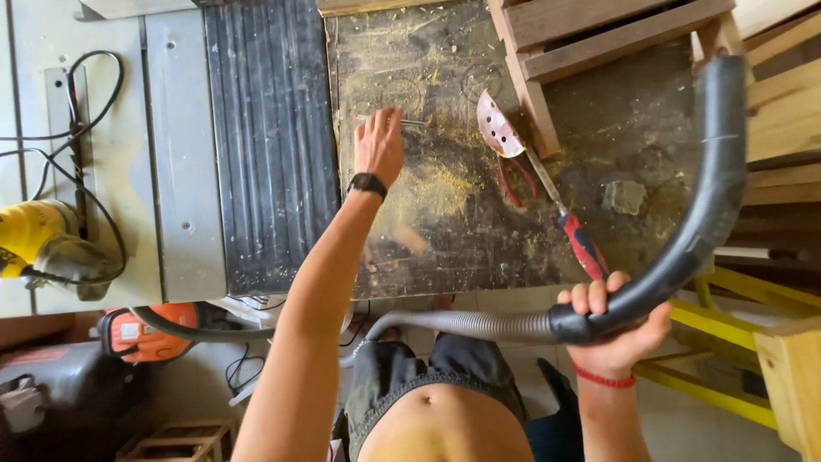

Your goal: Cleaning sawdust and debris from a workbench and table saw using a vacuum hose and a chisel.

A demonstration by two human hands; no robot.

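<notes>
Left hand (379, 145): fingers spread, flat on dusty surface (445, 222), left of sanding disc (498, 125).
Right hand (617, 323): grip clamped on vacuum hose (701, 214), below the disc.

You're standing in a woodworking shop, pretty clearly. Sawdust is coating the dark workbench (445, 214), a sanding disc (499, 126) and red-handled screwdriver (575, 231) are lying on it, wooden slat frames (599, 34) are sitting far right, and a yellow power tool (38, 239) is resting left.
</notes>
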